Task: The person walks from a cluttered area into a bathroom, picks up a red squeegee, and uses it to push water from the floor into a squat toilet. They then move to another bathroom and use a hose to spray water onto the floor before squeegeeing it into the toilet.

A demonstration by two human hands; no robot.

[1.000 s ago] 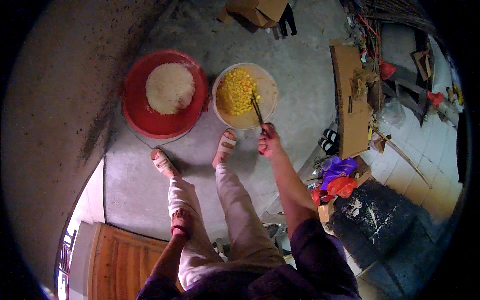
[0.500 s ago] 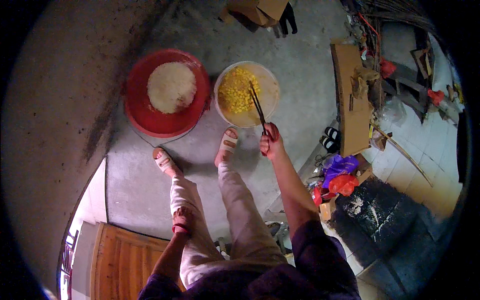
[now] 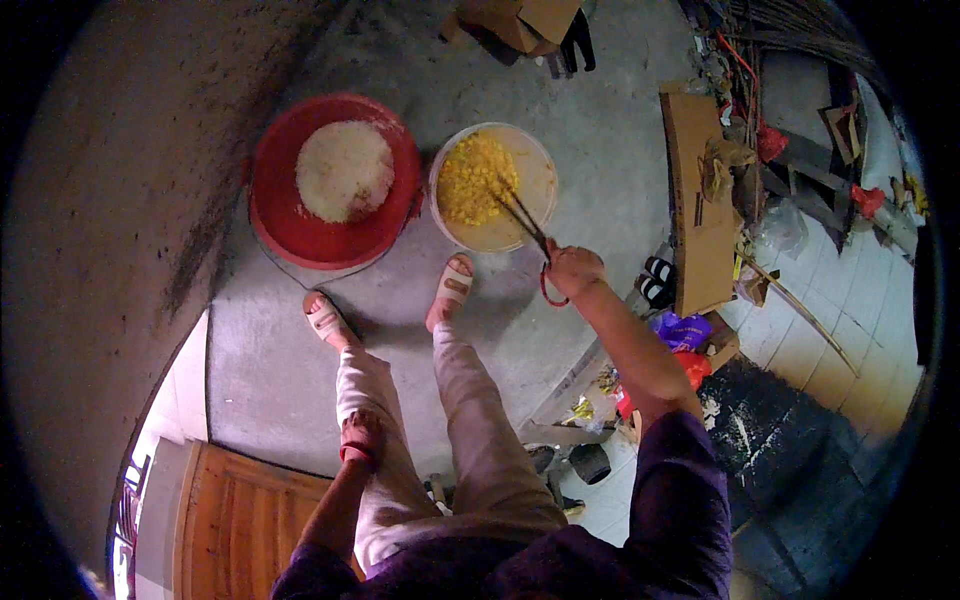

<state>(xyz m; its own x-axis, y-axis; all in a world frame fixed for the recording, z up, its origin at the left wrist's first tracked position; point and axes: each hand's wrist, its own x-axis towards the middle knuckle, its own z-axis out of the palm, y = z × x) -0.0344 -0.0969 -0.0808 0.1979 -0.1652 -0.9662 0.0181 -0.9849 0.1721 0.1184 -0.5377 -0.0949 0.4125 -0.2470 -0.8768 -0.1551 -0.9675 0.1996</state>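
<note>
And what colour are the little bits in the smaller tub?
Yellow; the little bits show best in the head view.

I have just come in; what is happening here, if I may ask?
The person's right hand grips a dark two-pronged tool, its prongs reaching over the yellow pieces in a pale tub. The left hand rests on the left trouser leg. To the left of that tub, a red tub holds a whitish heap.
</note>
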